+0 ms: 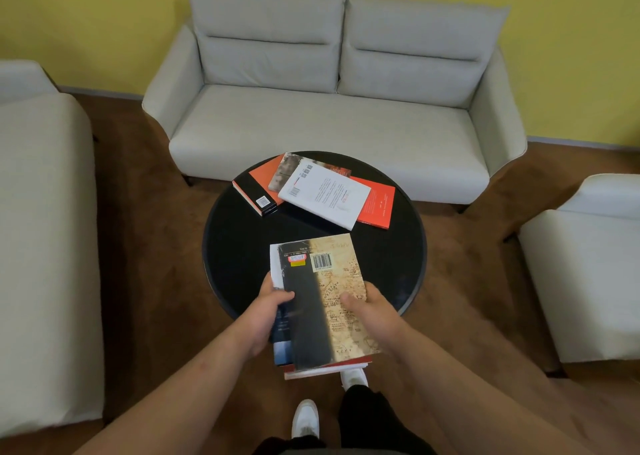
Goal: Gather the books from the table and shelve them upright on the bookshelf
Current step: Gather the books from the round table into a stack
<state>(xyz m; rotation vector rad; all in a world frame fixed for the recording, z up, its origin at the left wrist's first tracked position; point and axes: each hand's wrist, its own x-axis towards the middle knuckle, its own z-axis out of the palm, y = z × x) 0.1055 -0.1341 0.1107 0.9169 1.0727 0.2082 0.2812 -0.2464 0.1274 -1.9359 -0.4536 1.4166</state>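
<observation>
Gathering looks roughly half done: a stack of books (325,302), map-covered one on top, is clasped between both hands, the left hand (266,312) curled round its left edge with the thumb over the cover, and the right hand (367,312) gripping the right edge the same way. Whether the stack's far end rests on the round black table (235,246) I cannot tell. Beyond the grip, well apart from it, four more overlap on the table's far side: an orange-and-black book (258,191), a photo-covered book (285,174), a white book (323,196) lying over it, and a red book (379,205). No shelving has begun, and no bookshelf is in view. Farther on stands a pale sofa (329,125) against a yellow wall (104,21), with armchairs at either side on brown carpet (145,246)
</observation>
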